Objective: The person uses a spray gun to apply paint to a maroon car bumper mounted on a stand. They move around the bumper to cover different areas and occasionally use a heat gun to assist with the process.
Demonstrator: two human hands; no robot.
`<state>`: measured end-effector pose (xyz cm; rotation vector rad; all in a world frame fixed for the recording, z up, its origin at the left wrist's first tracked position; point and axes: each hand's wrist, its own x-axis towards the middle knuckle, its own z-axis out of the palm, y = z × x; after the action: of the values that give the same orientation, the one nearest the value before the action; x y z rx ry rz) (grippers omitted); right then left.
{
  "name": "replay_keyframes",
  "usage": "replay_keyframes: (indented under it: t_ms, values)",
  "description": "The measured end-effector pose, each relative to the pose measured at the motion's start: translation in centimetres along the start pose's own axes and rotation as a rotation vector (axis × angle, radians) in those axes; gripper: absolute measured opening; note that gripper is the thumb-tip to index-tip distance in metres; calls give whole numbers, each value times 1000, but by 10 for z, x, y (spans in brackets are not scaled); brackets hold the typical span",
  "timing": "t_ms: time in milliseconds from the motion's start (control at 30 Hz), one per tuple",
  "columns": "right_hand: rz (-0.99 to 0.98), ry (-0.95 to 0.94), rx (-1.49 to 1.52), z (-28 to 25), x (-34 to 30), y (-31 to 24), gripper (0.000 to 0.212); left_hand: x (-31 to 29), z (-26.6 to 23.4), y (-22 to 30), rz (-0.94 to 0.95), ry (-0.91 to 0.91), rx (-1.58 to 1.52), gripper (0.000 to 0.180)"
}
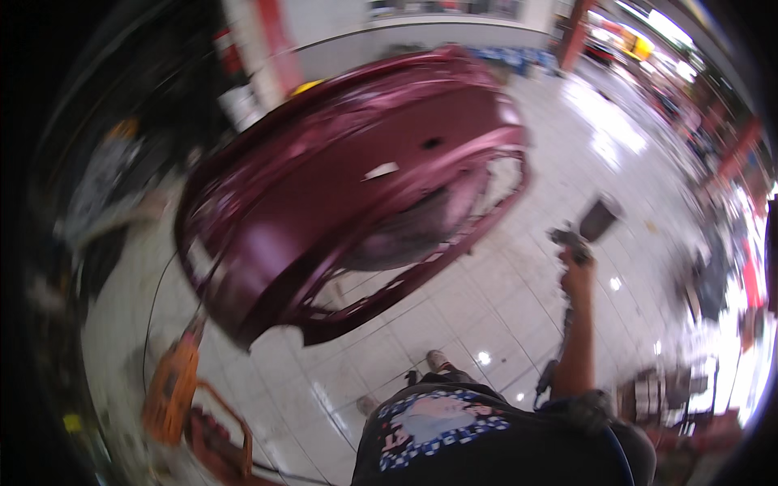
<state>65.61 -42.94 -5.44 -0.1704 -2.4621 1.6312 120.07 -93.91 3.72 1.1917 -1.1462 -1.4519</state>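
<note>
Maroon car bumper cover [324,182], above pale tile floor [502,300]: landmark. Long axis slanting, near-left end to far-right end. Spray gun [573,240] right of bumper cover's far-right end, well apart, so bumper cover lies left of right hand [577,282], only hand in view. Right fingers wrapped around gun's grip; exact trigger pressure can't be told. Gun head toward bumper cover, dark cup [600,217] tilted away from it. Right forearm [574,352] extended forward, roughly upright in view. Left hand out of view; its fingers' state can't be told.

Floor [478,332]: pale square tiles, and look at them shine, glare streaking across the upper right!
Shoes [438,360]: both down on the tiles, one a little ahead of the other.
</note>
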Motion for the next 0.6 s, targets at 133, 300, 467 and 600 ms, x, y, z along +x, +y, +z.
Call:
replay_keyframes:
  t_ms: [133, 300, 467, 600]
  values:
    - [36, 44, 14, 3, -19, -17, 31, -19, 20, 18, 19, -91, -86, 38]
    - [-47, 7, -17, 10, -31, -37, 42, -23, 21, 18, 81, 5, -110, 32]
    - [-41, -32, -14, 10, -18, -31, 40, -13, 9, 9, 32, 54, -46, 30]
    - [-64, -49, 20, 15, -20, -39, 39, -3, -9, -7, -10, 120, -42, 26]
